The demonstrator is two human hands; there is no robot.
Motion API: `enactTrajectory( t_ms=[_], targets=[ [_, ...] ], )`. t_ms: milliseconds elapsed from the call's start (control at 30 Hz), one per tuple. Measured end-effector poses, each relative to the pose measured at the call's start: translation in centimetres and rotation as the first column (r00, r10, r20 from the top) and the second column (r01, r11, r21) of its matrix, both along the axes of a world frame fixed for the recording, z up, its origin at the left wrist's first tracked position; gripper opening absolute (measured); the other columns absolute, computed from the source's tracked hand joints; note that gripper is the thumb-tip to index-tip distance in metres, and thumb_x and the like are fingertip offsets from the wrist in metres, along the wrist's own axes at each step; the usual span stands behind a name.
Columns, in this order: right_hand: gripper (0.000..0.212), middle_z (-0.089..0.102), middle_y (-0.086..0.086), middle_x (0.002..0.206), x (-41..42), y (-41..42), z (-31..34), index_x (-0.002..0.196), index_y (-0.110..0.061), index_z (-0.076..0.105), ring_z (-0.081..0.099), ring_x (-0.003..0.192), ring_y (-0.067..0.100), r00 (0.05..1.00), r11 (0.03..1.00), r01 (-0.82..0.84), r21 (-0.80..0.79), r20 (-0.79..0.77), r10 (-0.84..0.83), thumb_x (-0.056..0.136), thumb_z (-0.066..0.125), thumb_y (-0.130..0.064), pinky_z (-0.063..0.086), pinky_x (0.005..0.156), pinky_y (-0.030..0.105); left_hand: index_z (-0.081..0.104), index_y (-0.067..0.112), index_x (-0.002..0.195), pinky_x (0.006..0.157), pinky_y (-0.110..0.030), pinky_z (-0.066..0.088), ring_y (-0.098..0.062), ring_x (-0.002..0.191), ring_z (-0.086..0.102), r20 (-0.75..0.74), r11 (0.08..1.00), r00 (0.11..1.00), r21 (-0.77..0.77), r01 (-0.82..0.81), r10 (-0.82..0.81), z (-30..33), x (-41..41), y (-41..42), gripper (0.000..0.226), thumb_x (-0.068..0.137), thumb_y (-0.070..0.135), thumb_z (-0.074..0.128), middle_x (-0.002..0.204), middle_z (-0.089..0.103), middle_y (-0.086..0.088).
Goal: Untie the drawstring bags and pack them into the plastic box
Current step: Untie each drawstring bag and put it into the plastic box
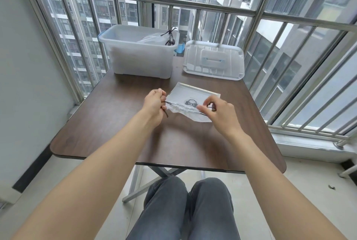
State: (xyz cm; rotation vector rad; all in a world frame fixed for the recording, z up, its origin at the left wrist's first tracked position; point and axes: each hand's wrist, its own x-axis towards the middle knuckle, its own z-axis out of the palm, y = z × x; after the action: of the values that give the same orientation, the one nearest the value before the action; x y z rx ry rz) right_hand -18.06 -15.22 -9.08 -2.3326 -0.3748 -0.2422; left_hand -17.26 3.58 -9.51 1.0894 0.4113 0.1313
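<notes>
**A:** So what's on the table (pixel 119 139) here?

**B:** Dark wood-look folding table on a balcony, person sitting at it, grey trousers (pixel 185 210) showing at 6 o'clock. Dead centre there's a frosted white drawstring bag (pixel 190 97) lying flat, its gathered mouth end facing the person.

**A:** And the hands?

**B:** Left hand (pixel 154 102) is at about 9 o'clock of the bag, fingers curled tight around the black drawstring (pixel 166 113), with a short tail of cord poking out below the fist. Right hand (pixel 218 111) is at the bag's 3 o'clock corner, thumb and fingertips pinched together on the other end of the cord, as far as I can make out, since the hand covers most of it. The ruffled channel of the bag is stretched between the two hands.

**A:** Any branding?

**B:** There's a small dark grey print in the middle of the bag, kind of a cloud or bow-shaped logo, maybe with tiny lettering over it, but it's too small to read. No legible text anywhere else.

**A:** Where's the box?

**B:** The translucent plastic box (pixel 139 56) sits at 11 o'clock from the bag, near the far edge, lid off, blue latch on its left end. Another pale bag (pixel 152 39) lies inside with black cords (pixel 170 36) sticking up over the rim. The lid (pixel 213 60) rests flat at 1 o'clock, just beside the box, with a blue handle in its middle. Behind it all: steel railing (pixel 193 2) and apartment blocks.
</notes>
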Motion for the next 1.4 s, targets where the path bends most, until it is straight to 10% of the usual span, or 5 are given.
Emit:
enactTrajectory(
  t_ms=[133,267,800,1100,1400],
  targets=[
    [0.051,0.036,-0.004,0.052,0.4,-0.7,0.6,0.051,-0.013,0.036,0.036,0.062,0.019,0.996,0.943,-0.076,-0.324,0.015,0.085,0.084,0.064,-0.04,0.027,0.057,0.029,0.045,0.015,0.068,0.048,-0.023,0.023,-0.012,0.051,0.026,0.017,0.881,0.995,0.467,0.079,-0.098,0.2,-0.3,0.5,0.029,0.096,0.013,0.039,0.061,0.033,0.001],
    [0.057,0.03,-0.002,0.051,0.6,-1.2,1.9,0.05,-0.015,0.022,0.034,0.063,0.022,0.993,0.903,-0.064,-0.424,0.062,0.099,0.088,0.061,-0.034,0.023,0.058,0.029,0.052,0.007,0.08,0.06,-0.028,0.032,-0.024,0.068,0.042,0.045,0.287,0.958,0.957,0.04,-0.283,-0.4,-0.9,1.2,0.02,0.096,0.016,0.043,0.07,0.055,-0.009],
    [0.04,0.062,0.021,0.089,0.5,-1.5,0.5,0.081,-0.003,0.063,0.058,0.088,0.041,0.969,0.921,0.245,-0.302,0.034,-0.246,0.095,0.049,-0.037,0.035,0.065,0.032,0.022,0.015,0.054,0.065,-0.024,0.018,-0.03,0.078,0.043,-0.024,-0.282,0.965,0.958,-0.052,-0.26,1.2,-1.5,1.5,0.051,0.101,0.025,0.037,0.086,0.062,-0.021],
    [0.036,0.063,0.021,0.101,0.2,-0.9,0.5,0.095,-0.002,0.064,0.058,0.096,0.04,0.938,0.907,0.317,-0.277,-0.05,-0.343,0.094,0.051,-0.035,0.036,0.069,0.033,0.025,0.011,0.051,0.061,-0.032,0.024,-0.027,0.071,0.035,-0.065,-0.106,0.98,0.993,0.046,-0.187,0.5,-1.4,1.9,0.052,0.098,0.025,0.046,0.061,0.04,-0.009],
    [0.023,0.063,0.002,0.072,-1.2,2.2,0.4,0.075,-0.022,0.07,0.057,0.082,0.026,0.951,0.972,0.125,-0.201,-0.255,-0.175,0.086,0.052,-0.03,0.04,0.065,0.028,0.071,0.019,0.072,0.041,-0.019,0.016,-0.011,0.043,0.021,-0.144,0.784,0.957,0.55,0.288,-0.252,1.4,-2.6,1.4,0.022,0.089,0.026,0.059,0.049,0.03,0.006]
  ],
)
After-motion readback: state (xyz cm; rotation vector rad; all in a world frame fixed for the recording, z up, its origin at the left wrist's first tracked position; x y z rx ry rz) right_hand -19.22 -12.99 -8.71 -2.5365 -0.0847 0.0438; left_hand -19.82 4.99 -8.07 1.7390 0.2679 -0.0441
